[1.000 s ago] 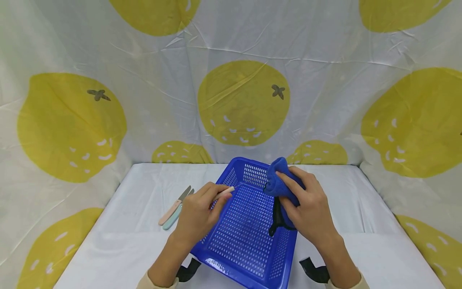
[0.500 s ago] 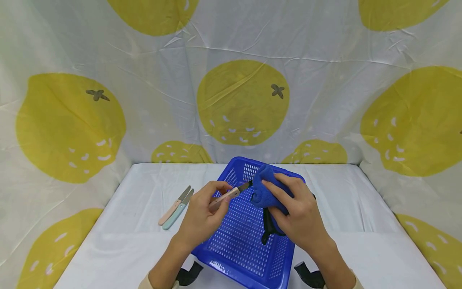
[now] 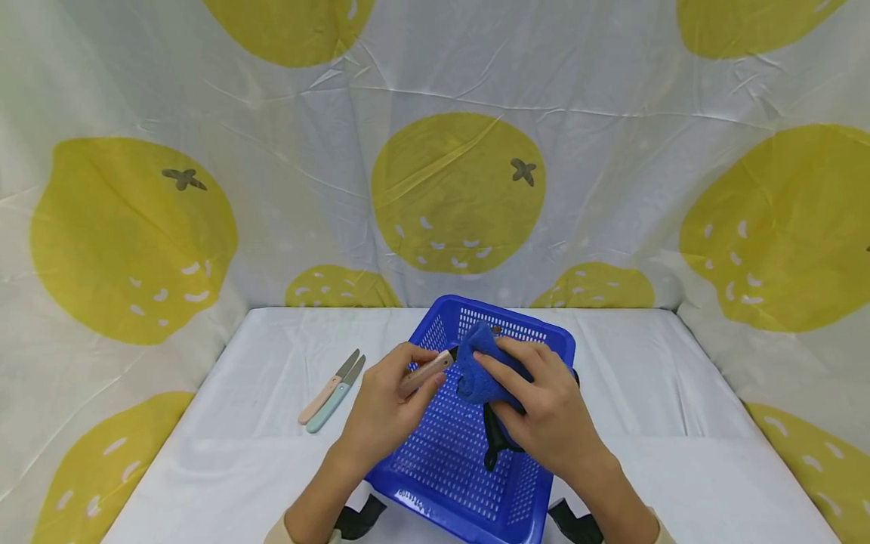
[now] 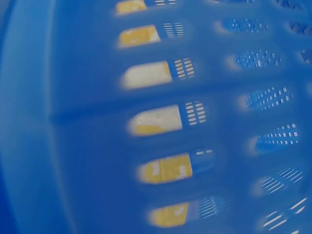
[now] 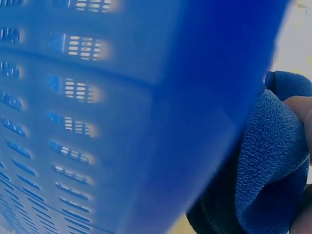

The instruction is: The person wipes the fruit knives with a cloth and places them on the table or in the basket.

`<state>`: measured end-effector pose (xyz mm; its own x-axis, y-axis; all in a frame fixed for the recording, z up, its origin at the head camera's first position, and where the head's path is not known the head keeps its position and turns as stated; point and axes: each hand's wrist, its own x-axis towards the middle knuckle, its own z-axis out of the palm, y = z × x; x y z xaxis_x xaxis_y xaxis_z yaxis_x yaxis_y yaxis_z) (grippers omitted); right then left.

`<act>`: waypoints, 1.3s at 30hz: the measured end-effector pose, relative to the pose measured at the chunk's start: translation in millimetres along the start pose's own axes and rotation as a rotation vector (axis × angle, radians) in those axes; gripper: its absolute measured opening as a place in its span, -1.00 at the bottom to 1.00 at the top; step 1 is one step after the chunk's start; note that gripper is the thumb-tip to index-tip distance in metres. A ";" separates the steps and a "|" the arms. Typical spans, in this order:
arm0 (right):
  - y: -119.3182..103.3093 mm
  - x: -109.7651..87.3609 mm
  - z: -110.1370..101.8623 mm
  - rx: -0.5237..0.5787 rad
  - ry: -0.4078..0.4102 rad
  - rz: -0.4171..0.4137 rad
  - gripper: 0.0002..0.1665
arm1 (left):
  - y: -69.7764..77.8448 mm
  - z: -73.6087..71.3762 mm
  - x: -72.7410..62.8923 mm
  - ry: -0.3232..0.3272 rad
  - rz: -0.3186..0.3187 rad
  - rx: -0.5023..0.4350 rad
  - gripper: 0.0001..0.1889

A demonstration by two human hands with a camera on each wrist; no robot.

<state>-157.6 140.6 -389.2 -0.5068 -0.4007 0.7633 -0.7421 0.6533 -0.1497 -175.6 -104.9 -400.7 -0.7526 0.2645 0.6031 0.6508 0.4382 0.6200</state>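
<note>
In the head view my left hand [image 3: 389, 400] pinches a knife by its pale pink handle [image 3: 427, 373]. Most of the blade is hidden by a blue towel [image 3: 481, 378], which my right hand [image 3: 549, 400] grips around it. Both hands are above a blue plastic basket [image 3: 448, 453]. A black strip [image 3: 495, 442] dangles from the towel. The right wrist view has the folded towel [image 5: 273, 151] and parts of the fingers [image 5: 302, 107] beyond the basket's wall [image 5: 131, 97]. Only the perforated basket wall [image 4: 87, 146] fills the left wrist view.
Two knives lie side by side on the white cloth left of the basket, one with a pink handle [image 3: 319, 400], one with a light green handle [image 3: 328, 408]. Behind the table hangs a white curtain [image 3: 612, 189] printed with yellow fruit.
My right hand has brought the towel left and slightly down, over the knife's blade. The left hand has turned the knife a little and stays nearly in place.
</note>
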 end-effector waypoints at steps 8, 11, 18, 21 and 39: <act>-2.8 -0.9 3.5 -0.003 -0.031 -0.029 -0.50 | -0.5 2.0 -0.6 -0.013 0.088 0.143 -0.75; -4.3 -0.9 3.4 -0.007 -0.048 -0.029 -0.53 | -0.6 2.5 -0.8 -0.029 0.145 0.153 -0.74; -7.7 -0.4 1.4 -0.095 -0.061 -0.026 -0.39 | -1.4 4.0 -1.6 -0.001 0.239 0.119 -0.73; -7.1 0.9 0.6 -0.116 -0.055 -0.016 -0.34 | -1.0 4.0 -1.5 0.007 0.236 0.109 -0.74; 23.6 -1.2 -12.4 -0.184 0.021 0.098 -0.39 | -0.1 2.6 -1.1 0.004 0.158 0.047 -0.74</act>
<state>-169.0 164.4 -385.8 -0.5617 -0.3177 0.7640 -0.5965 0.7953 -0.1078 -175.1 -103.0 -402.7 -0.6411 0.3298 0.6930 0.7553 0.4313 0.4934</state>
